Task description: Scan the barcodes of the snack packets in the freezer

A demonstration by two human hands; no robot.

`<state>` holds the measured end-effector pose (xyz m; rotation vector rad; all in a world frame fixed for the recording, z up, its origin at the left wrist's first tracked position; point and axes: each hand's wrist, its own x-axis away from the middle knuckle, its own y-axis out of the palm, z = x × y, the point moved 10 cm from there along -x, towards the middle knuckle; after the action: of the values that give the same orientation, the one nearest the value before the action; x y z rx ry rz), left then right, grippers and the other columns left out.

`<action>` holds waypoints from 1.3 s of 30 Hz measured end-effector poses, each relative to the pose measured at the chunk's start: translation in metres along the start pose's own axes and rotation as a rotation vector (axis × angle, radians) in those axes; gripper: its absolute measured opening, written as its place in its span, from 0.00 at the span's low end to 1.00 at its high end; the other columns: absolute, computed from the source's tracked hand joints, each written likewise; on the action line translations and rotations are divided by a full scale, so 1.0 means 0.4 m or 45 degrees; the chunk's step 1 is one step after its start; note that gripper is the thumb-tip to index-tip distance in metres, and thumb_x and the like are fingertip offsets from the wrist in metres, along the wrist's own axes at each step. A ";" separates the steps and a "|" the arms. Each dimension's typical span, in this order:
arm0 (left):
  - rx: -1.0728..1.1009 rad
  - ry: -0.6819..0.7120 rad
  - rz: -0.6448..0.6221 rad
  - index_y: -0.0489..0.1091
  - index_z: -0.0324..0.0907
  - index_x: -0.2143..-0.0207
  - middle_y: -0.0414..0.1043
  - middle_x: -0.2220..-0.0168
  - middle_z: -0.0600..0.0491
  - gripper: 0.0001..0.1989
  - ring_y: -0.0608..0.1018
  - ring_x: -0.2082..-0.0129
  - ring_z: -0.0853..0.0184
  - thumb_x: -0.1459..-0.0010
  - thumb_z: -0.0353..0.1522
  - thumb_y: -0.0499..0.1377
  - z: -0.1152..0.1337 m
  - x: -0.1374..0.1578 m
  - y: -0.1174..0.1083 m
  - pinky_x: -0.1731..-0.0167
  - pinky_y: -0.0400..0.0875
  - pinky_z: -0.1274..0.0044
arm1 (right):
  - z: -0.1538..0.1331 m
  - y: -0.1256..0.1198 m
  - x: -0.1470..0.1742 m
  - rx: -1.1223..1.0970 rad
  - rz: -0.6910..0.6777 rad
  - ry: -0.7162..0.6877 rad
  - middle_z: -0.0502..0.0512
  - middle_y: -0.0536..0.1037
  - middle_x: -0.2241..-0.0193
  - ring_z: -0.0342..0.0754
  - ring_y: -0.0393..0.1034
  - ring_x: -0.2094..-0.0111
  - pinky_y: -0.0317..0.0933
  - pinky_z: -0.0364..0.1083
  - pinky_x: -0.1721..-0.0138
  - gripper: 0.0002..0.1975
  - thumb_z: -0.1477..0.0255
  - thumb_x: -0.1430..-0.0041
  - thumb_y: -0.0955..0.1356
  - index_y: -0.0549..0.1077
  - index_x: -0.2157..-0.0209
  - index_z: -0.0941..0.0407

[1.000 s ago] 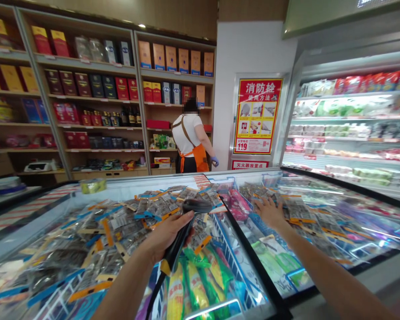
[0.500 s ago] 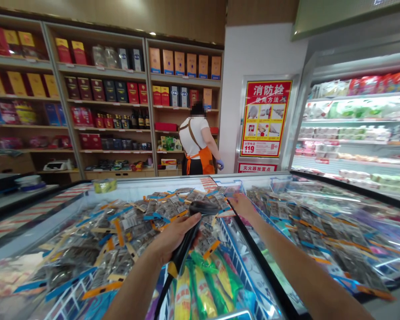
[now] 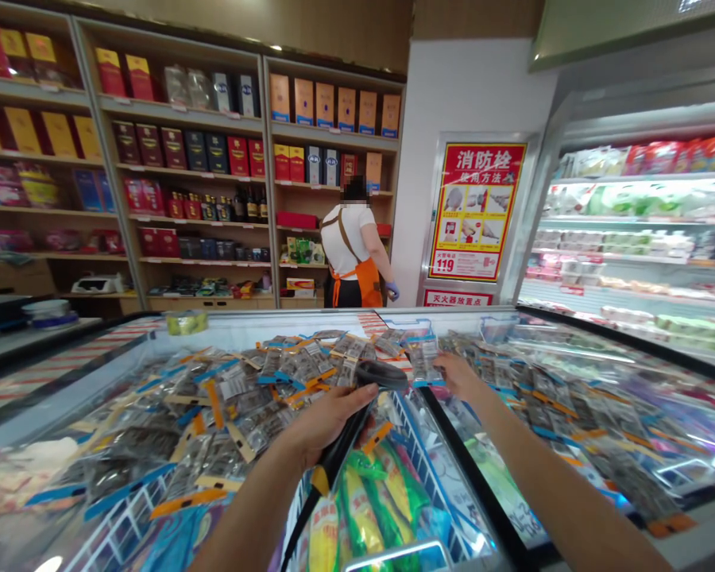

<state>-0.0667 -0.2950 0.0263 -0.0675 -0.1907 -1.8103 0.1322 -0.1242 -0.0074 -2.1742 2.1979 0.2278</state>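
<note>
My left hand (image 3: 327, 421) is closed around a black barcode scanner (image 3: 381, 375) with a yellow band near its cable. The scanner's head points to the right, over the chest freezer. My right hand (image 3: 461, 377) pinches a small clear plastic packet (image 3: 423, 361) with a blue bottom edge and a white label facing me. The packet hangs upright, just to the right of the scanner head and apart from it. Below and left of my hands lie many similar packets (image 3: 232, 389) with blue and orange edges. Yellow corn packs (image 3: 357, 508) in green wrapping lie under the scanner.
A black freezer rail (image 3: 477, 477) runs between the two freezer halves, beside a white wire basket (image 3: 417, 445). More packets (image 3: 548, 397) lie on the right. A co-worker in an orange apron (image 3: 366, 282) stands beyond, facing the shelves (image 3: 208, 179). A round yellow-green container (image 3: 187, 322) sits at the left rim.
My right hand has drawn nearer, and a packet now shows upright in its fingers, label towards me. My left hand and the scanner have shifted slightly right. The co-worker stays in place.
</note>
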 end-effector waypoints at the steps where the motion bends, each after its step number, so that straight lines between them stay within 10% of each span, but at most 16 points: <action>1: -0.012 -0.007 -0.014 0.60 0.38 0.78 0.64 0.84 0.56 0.18 0.65 0.86 0.76 0.58 0.45 0.57 -0.004 0.000 0.008 0.84 0.58 0.82 | -0.002 -0.024 0.012 -0.040 0.010 0.007 0.49 0.72 0.84 0.44 0.68 0.79 0.63 0.42 0.74 0.06 0.80 0.64 0.63 0.68 0.79 0.58; 11: -0.093 -0.057 -0.165 0.61 0.37 0.79 0.65 0.82 0.55 0.19 0.65 0.86 0.76 0.57 0.46 0.55 -0.029 0.012 0.074 0.84 0.55 0.82 | 0.010 -0.070 0.053 -0.639 0.191 -0.061 0.47 0.74 0.80 0.45 0.70 0.75 0.65 0.46 0.70 0.09 0.76 0.60 0.64 0.67 0.71 0.56; 39: 0.037 -0.078 -0.077 0.58 0.39 0.77 0.64 0.83 0.56 0.20 0.66 0.86 0.75 0.61 0.47 0.58 -0.044 -0.001 0.077 0.84 0.57 0.81 | 0.003 -0.045 0.084 -0.755 0.336 -0.160 0.43 0.75 0.79 0.40 0.70 0.76 0.64 0.39 0.75 0.10 0.74 0.62 0.66 0.67 0.71 0.55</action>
<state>-0.0360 -0.3049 0.0116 -0.0974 -0.2644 -1.8663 0.1494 -0.1574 -0.0145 -1.9953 2.5722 1.1208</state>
